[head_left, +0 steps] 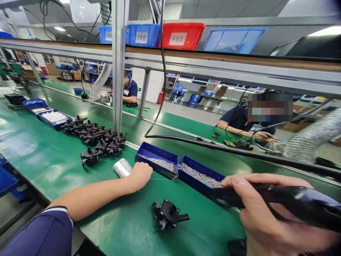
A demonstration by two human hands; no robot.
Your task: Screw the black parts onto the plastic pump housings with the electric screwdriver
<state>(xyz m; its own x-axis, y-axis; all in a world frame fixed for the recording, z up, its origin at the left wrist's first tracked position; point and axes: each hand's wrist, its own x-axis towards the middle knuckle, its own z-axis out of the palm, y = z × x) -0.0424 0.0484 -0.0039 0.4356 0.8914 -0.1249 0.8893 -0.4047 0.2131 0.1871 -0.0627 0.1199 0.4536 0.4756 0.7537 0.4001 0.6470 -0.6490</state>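
My right hand (269,213) is wrapped around a black electric screwdriver (290,202) at the right edge, its front end over the right-hand screw bin. My left hand (141,175) is closed in a fist on the bench; its fingers are turned away, so its contents are hidden. A shiny silver cylinder (122,167) shows beside this hand, and a thin metal rod (163,179) sticks out on its other side. Between my hands a black plastic pump-like part (169,214) with a side spout lies on the green mat. Two blue bins (157,151) (201,170) hold small silver screws.
Several similar black parts (96,137) stand in rows at the left, with blue trays (54,119) beyond. A metal post (119,71) and a black cable (213,145) cross behind the bins. Two co-workers (241,115) sit opposite. Overhead stands a red bin (182,33).
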